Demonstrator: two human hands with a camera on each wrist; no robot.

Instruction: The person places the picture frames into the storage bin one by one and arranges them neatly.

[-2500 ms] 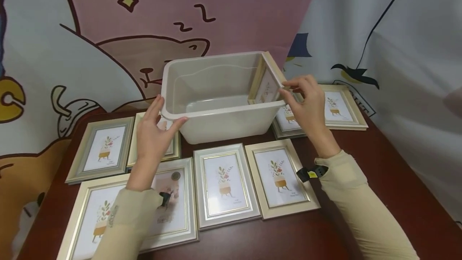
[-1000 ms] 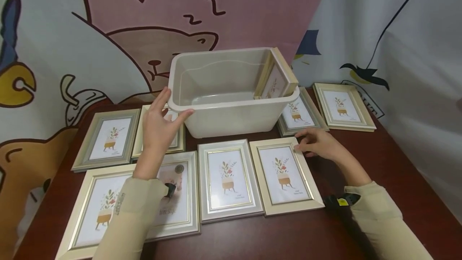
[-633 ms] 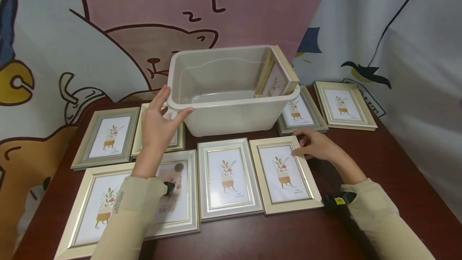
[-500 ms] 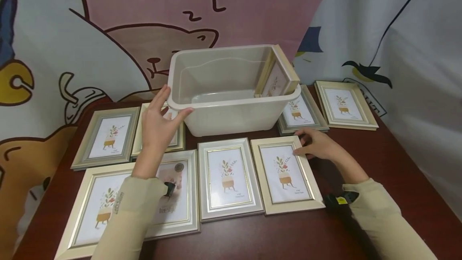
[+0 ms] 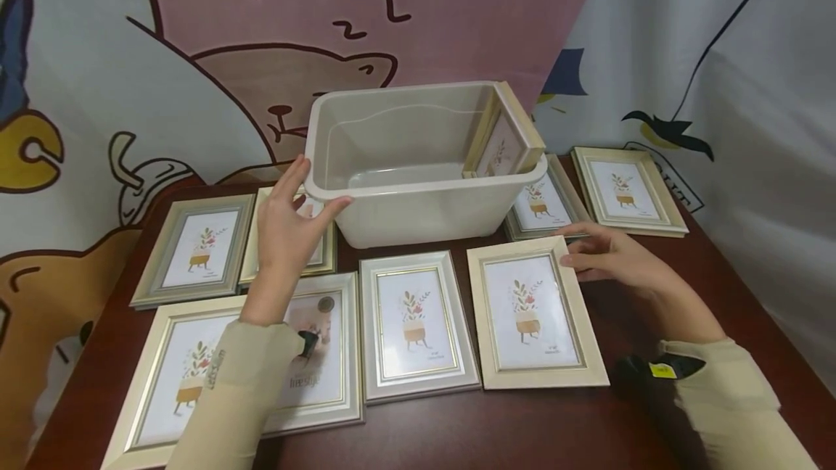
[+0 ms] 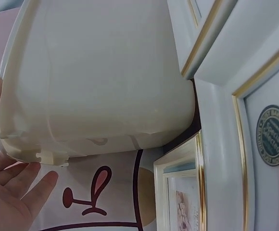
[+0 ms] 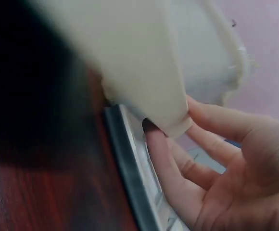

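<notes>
In the head view my right hand pinches a cream picture frame at its upper right corner. The frame's upper edge is tipped up off the table. Close up in the right wrist view, thumb and fingers lie on either side of the frame's pale edge. My left hand rests against the front left corner of an off-white plastic bin, thumb along the front and fingers on the side, fairly straight. Another cream frame stands on edge inside the bin's right end, its top above the rim.
Beside the held one lies a silver-white frame. More frames lie left of it, including a grey-green frame and a frame marked "free style". Behind my right hand are two frames. A patterned cloth hangs behind the table.
My right hand has left the frame in the bin, come down to the front cream frame, gripped its corner, and tipped and shifted it slightly right. My left hand stays at the bin corner.
</notes>
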